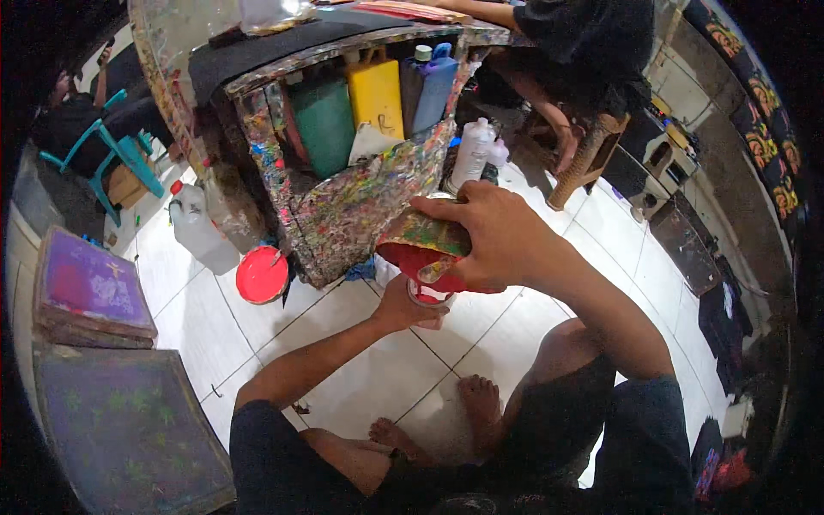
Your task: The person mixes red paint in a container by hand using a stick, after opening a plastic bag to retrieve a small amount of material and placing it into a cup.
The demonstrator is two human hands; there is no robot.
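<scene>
My right hand is wrapped around a paint-smeared can, tipped toward the left with its mouth facing down and its inside coated red. Something pale, like a spoon or stick end, shows at its lip. Directly below, my left hand grips a small cup with red paint at its rim. Red paint runs between the can and the cup. How much the cup holds is hidden. On the floor to the left sits a round tub or lid of red paint with a stick across its edge.
A paint-crusted table stands ahead, holding green, yellow and blue jerrycans. A clear jerrycan is at the left, white bottles at the right. Stained screen frames lean at the lower left. Another person sits beyond the table.
</scene>
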